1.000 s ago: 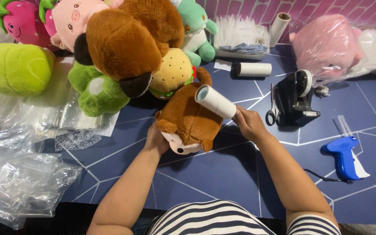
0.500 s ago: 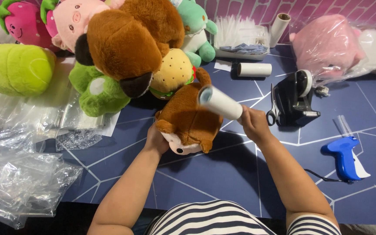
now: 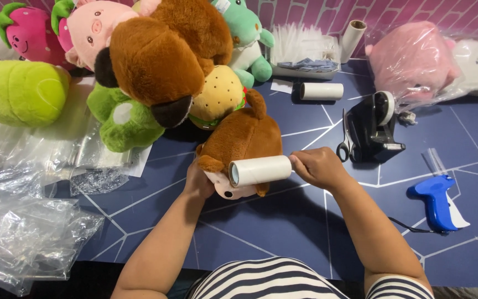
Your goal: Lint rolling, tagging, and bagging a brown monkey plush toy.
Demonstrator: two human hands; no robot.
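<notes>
- Your right hand (image 3: 319, 166) has its grip closed round the handle end of a white lint roller (image 3: 260, 170), which lies across the lower part of a small brown plush animal (image 3: 243, 143).
- Your left hand (image 3: 197, 181) has its grip clamped on the plush's near left side, pinning it to the blue counter (image 3: 283, 221).
- Just beyond the plush, a heap of soft toys (image 3: 156, 66) rises.
- Right of your right grip stands a black tape dispenser (image 3: 373, 128); farther right lies a blue tagging gun (image 3: 435, 200).
- Left of your left grip, clear plastic bags (image 3: 23, 227) pile up.
</notes>
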